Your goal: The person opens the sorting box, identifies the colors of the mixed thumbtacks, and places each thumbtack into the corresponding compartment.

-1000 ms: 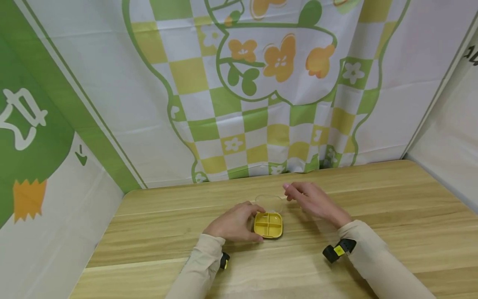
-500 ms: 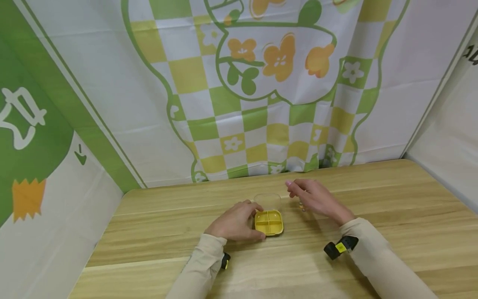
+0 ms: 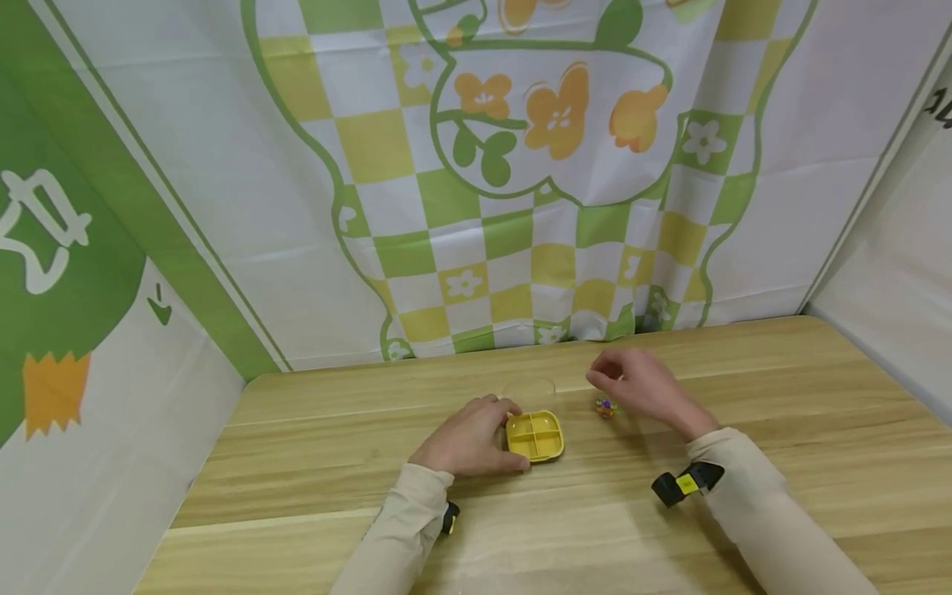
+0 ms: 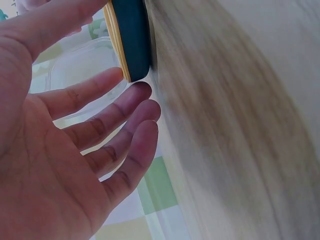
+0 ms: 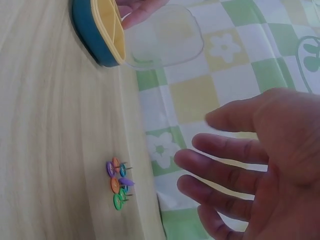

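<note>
A small compartment box point(image 3: 535, 436), yellow inside with four-way dividers and dark teal outside, stands on the table in the head view. Its clear lid point(image 5: 167, 37) is raised at the far side. My left hand point(image 3: 468, 438) holds the box's left side, thumb at the near edge and index finger point(image 4: 85, 92) at the far edge. Several colourful thumbtacks point(image 5: 119, 182) lie in a small heap to the right of the box. Above and beyond them hovers my right hand point(image 3: 643, 384), fingers loosely bent with nothing between them, apart from the tacks.
The wooden table point(image 3: 335, 512) ends at a hanging cloth point(image 3: 513, 248) with a green and yellow check print. More printed cloth point(image 3: 74, 248) stands along the left side, and a pale one point(image 3: 900, 248) along the right. Dark wrist straps point(image 3: 686, 484) sit on both arms.
My right hand has moved a little to the right, and the thumbtacks beneath it have come into full view. The left hand stays at the box.
</note>
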A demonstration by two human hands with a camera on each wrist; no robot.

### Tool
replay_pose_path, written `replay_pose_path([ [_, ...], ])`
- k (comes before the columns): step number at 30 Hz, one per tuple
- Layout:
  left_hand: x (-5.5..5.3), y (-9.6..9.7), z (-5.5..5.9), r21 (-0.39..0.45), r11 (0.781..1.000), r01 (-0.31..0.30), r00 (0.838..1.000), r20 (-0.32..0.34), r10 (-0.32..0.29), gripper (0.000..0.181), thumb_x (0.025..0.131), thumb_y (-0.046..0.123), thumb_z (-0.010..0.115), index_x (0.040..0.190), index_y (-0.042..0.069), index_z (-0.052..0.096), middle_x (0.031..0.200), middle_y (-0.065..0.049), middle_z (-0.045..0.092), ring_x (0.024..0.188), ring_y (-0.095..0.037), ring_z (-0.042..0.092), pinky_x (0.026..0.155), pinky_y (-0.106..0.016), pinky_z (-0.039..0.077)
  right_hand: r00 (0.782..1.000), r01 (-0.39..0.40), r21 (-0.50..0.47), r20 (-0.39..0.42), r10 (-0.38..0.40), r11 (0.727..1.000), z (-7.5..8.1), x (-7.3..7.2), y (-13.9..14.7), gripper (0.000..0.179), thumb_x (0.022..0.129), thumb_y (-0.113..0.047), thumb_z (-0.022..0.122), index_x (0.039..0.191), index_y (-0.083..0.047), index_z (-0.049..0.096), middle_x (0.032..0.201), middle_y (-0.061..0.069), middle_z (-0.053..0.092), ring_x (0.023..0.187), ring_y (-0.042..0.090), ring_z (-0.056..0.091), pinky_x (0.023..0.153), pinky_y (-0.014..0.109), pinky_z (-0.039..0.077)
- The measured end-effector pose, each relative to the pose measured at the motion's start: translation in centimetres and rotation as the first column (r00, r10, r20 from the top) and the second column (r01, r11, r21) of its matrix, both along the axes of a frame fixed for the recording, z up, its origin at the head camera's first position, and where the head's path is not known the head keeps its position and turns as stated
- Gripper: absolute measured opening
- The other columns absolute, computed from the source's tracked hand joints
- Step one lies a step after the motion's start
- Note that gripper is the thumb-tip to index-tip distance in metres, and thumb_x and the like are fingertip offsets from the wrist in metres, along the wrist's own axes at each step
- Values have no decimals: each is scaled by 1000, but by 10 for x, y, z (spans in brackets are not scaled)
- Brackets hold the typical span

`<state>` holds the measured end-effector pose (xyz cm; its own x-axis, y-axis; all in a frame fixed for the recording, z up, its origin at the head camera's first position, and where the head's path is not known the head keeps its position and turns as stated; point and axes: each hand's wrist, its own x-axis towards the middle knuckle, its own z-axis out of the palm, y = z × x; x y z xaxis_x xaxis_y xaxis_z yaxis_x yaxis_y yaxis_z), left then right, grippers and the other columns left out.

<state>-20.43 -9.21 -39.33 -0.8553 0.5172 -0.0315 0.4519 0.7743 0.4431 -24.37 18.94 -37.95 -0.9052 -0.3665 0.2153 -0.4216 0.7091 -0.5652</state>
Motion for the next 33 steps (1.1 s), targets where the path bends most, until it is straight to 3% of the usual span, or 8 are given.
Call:
replay_pose_path([
  [9, 1, 2, -1, -15, 1000, -12, 1000, -29, 11, 71, 77, 46, 88, 132, 9, 62, 115, -6, 64, 107, -21, 59, 94, -40, 51, 1000, 1, 70, -21, 0, 998, 2, -2, 9, 4, 89, -10, 73, 88, -7, 73, 80, -1, 70, 75, 14, 63, 72, 40, 53],
  [23, -1, -2, 1, 13, 1000, 23, 1000, 7, -23, 67, 81, 40, 86, 132, 6, 61, 117, -6, 64, 108, -20, 59, 95, -39, 50, 999, 6, 156, -43, 1, 988, 4, -2, 17, 4, 81, -6, 77, 81, -9, 74, 74, -4, 68, 70, 11, 61, 68, 39, 52],
  [33, 3, 1, 2, -49, 999, -18, 997, -78, 14, 68, 76, 48, 88, 126, 7, 66, 116, -6, 66, 108, -22, 61, 95, -40, 50, 1000, -2, 166, -19, 5, 986, 3, -1, 16, 3, 82, -9, 77, 83, -9, 74, 74, -5, 69, 70, 11, 62, 68, 38, 52],
])
